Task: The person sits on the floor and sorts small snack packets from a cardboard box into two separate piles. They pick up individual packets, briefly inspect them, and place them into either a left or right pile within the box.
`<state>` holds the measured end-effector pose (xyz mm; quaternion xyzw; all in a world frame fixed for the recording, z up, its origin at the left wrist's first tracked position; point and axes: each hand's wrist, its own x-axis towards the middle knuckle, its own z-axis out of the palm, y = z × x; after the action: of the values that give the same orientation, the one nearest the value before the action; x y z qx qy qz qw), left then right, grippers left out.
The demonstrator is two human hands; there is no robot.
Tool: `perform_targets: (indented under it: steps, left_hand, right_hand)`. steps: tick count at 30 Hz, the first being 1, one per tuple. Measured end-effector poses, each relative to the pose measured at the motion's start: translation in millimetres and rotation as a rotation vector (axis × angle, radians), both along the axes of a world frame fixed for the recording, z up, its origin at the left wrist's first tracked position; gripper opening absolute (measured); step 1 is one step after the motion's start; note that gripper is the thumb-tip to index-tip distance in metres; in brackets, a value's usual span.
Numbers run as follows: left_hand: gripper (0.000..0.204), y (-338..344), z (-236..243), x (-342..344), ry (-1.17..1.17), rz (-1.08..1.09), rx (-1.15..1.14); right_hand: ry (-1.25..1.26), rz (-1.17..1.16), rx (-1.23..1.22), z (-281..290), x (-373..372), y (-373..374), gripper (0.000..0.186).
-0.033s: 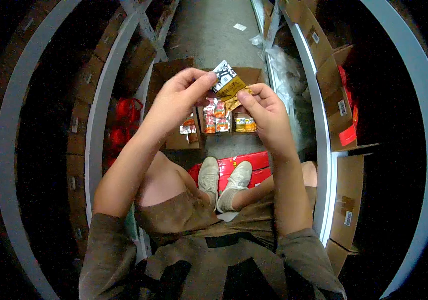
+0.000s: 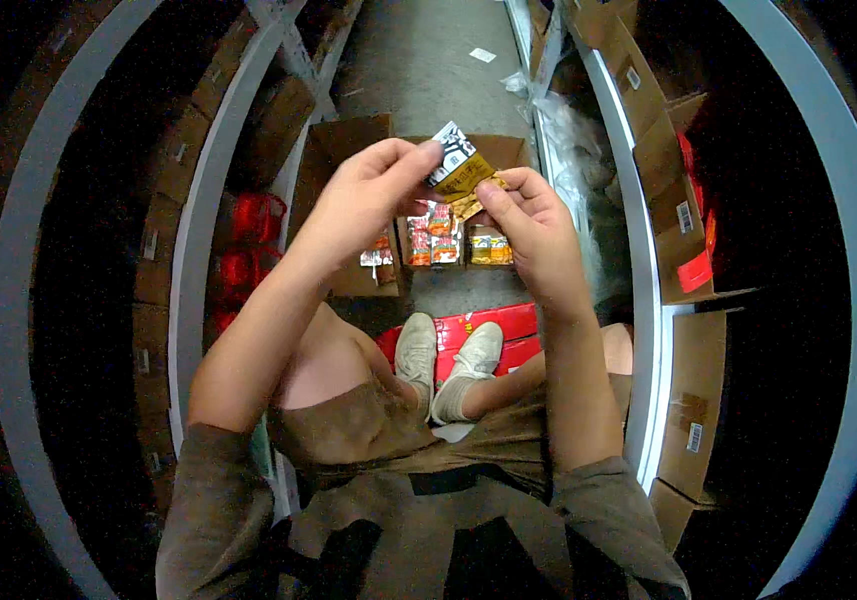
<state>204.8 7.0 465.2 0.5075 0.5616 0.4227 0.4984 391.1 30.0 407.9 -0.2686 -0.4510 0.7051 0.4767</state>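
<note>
Held up between both hands is a small flat packet (image 2: 465, 172), white and black at its upper end and gold toward its lower end. My left hand (image 2: 360, 200) is closed, pinching the packet's white end between thumb and fingers. At the gold end, my right hand (image 2: 540, 225) grips with thumb and forefinger. Below the hands, open cardboard boxes (image 2: 323, 285) stand on the floor. Red and silver packets (image 2: 435, 243) lie in the middle one, and yellow packets (image 2: 491, 249) show at its right.
A red package (image 2: 508, 323) lies on the floor by my shoes (image 2: 415, 347). Metal shelving (image 2: 193, 230) with cardboard boxes lines both sides closely. Red bags (image 2: 253, 220) sit on the left shelf; clear plastic wrap (image 2: 570, 150) hangs along the right one. A white paper scrap (image 2: 482, 55) lies farther off.
My left thumb and the packet's white end have shifted very slightly to the right. The right hand stays in place.
</note>
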Motion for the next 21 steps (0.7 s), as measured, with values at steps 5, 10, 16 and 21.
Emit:
perform_targets:
  steps: [5,10,16,21]
  left_hand:
    - [0.053,5,-34,12,0.086,-0.035,0.150]
    - [0.047,8,-39,23,0.100,-0.162,0.164]
    - [0.050,17,-49,17,-0.008,-0.151,0.220]
    - [0.045,22,-58,12,-0.113,-0.177,0.164]
  right_hand:
    - [-0.034,-0.049,0.018,-14,1,-3,0.020]
    - [-0.105,-0.049,-0.013,-10,18,2,0.021]
    - [-0.182,-0.066,0.022,-24,23,12,0.020]
    - [-0.198,-0.126,-0.014,-12,12,13,0.021]
